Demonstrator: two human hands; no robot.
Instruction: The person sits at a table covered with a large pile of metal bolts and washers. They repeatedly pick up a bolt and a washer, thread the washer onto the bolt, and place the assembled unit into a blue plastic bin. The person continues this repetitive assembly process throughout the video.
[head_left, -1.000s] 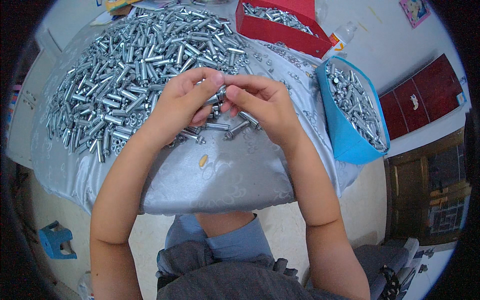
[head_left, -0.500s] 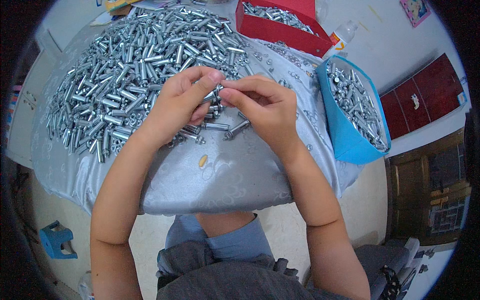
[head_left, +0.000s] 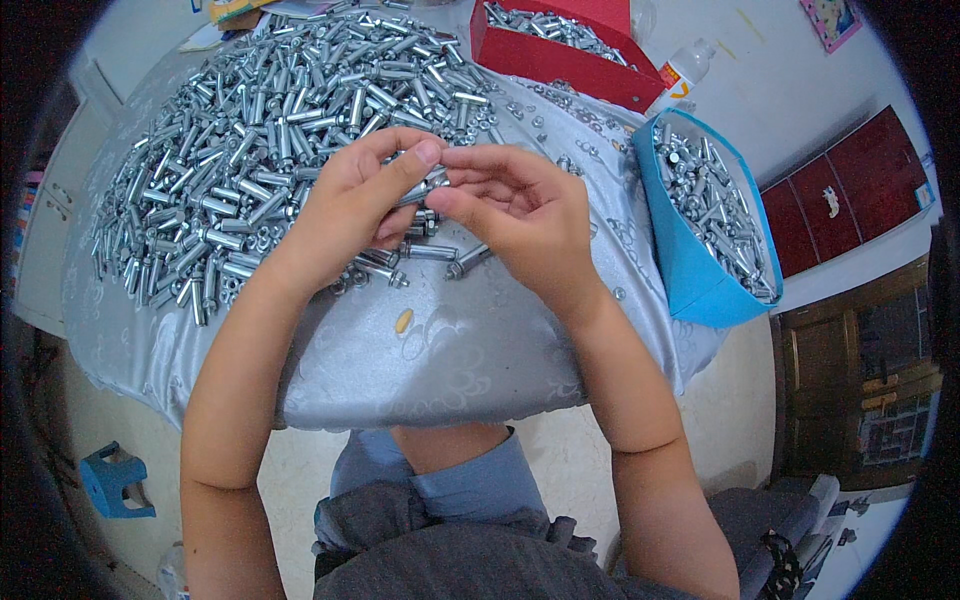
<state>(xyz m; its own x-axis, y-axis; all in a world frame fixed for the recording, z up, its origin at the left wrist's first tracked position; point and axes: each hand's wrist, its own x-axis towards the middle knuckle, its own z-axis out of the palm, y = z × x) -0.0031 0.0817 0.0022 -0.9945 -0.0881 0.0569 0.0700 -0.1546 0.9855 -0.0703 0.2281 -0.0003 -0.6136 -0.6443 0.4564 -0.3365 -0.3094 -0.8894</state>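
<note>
Metal anchor bolt (head_left: 432,186) held between both hands, long axis left-right. Left hand (head_left: 355,205) fingers closed around it; right hand (head_left: 520,215) fingertips pinch right end. Loose bolts (head_left: 430,251) just near.

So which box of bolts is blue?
The blue box by the right hand. The other box, farther back, is red.
</note>
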